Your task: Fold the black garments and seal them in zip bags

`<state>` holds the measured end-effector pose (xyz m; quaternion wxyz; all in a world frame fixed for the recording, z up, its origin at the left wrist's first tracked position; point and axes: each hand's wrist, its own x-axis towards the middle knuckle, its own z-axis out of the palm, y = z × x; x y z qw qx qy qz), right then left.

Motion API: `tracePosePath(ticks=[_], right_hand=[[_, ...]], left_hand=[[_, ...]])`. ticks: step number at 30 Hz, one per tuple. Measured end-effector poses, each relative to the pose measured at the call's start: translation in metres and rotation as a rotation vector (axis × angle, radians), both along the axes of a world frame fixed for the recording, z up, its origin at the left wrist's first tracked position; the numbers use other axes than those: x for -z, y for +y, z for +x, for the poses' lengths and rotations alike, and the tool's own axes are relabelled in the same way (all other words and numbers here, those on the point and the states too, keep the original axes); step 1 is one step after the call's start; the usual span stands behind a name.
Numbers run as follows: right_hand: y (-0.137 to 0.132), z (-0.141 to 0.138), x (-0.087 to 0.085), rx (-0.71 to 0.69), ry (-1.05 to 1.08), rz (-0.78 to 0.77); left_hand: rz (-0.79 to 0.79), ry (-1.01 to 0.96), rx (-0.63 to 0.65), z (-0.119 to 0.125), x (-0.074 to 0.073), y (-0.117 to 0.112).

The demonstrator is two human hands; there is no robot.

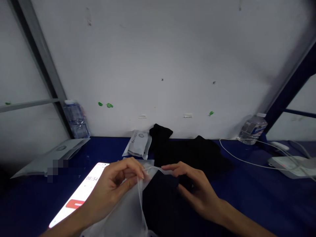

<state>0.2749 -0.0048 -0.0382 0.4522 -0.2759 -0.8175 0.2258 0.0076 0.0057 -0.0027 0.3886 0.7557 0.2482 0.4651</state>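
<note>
Left hand [116,187] pinches the mouth of a clear plastic bag [128,210] between thumb and fingertips, fingers curled close, holding one lip up near the middle of the frame. Right hand [195,191] has fingers loosely bent, thumb and forefinger closed on the other lip of the bag while the rest rest on a black garment [160,200] lying on the blue table [247,204], directly under both hands. The bag hangs toward the lower edge of view, its opening stretched between the two hands; the garment appears partly at or inside the mouth, though how far in I cannot tell. More black cloth [192,151] heaps just behind, touching the wall side. A sealed packed bag [139,143] lies beyond that, flat. A phone [81,194] with a running timer sits just beside the left wrist. Water bottles stand at far left [75,120] and far right [253,128]; a white cable [247,158] trails across the right. Judgement: keep both lips apart and taut, keep the cloth folded narrow, and avoid snagging fabric in the seal strip.
</note>
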Motion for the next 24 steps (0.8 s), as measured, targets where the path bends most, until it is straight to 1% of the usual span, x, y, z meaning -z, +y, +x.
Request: tracePosePath(ticks=[2,4,8,11,15,17,20,24], right_hand=[[-0.004,-0.002,0.0,-0.019,0.031,-0.016],[-0.006,-0.005,0.003,-0.001,0.051,-0.012],[-0.008,-0.009,0.005,0.104,0.099,-0.027],[-0.009,-0.01,0.0,0.188,0.187,-0.063],[-0.012,-0.01,-0.012,0.245,0.328,-0.158],[-0.014,-0.009,-0.015,0.252,0.367,-0.169],[-0.015,-0.007,-0.015,0.277,0.401,-0.173],[-0.013,-0.004,-0.015,0.287,0.501,-0.308]], left_hand=[[-0.072,-0.027,0.034,0.0,-0.001,0.001],[-0.137,-0.032,0.055,0.0,-0.001,0.002],[-0.215,0.035,0.068,0.0,-0.002,0.006],[-0.236,0.065,0.067,-0.001,-0.001,0.007],[-0.243,0.145,0.04,0.0,-0.002,0.006],[-0.234,0.199,0.033,0.001,-0.003,0.006],[-0.192,0.243,0.026,0.001,-0.004,0.004],[-0.092,0.284,0.057,-0.001,-0.003,-0.001]])
